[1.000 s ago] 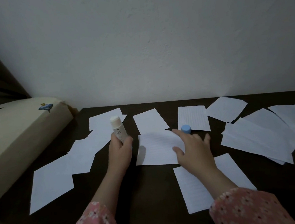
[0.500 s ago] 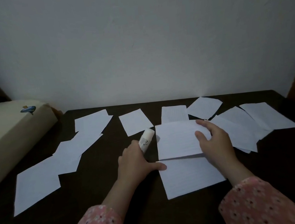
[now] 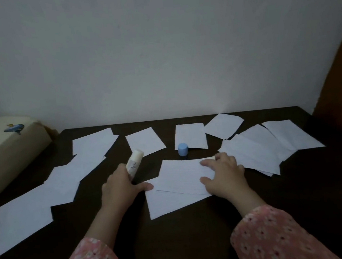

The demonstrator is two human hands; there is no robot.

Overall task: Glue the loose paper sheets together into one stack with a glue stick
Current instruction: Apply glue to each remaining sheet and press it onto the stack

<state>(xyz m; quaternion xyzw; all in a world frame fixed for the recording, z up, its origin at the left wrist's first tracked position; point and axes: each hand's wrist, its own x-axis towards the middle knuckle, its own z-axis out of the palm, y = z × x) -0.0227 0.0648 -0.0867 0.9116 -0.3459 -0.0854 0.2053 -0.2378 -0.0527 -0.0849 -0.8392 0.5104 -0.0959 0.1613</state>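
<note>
- Two sheets are lying overlapped at the table's (image 3: 199,239) near centre: the top sheet (image 3: 184,175) is sitting skewed on the bottom sheet (image 3: 170,204).
- Right hand (image 3: 224,173) is pressing flat on the top sheet, fingers spread and relaxed.
- Left hand (image 3: 119,187) is gripping the uncapped glue stick (image 3: 134,161), fingers curled round it, thumb touching the bottom sheet's edge.
- Blue cap (image 3: 182,149) is standing just behind the pair.
- Loose sheets (image 3: 251,152) are lying scattered around.
</note>
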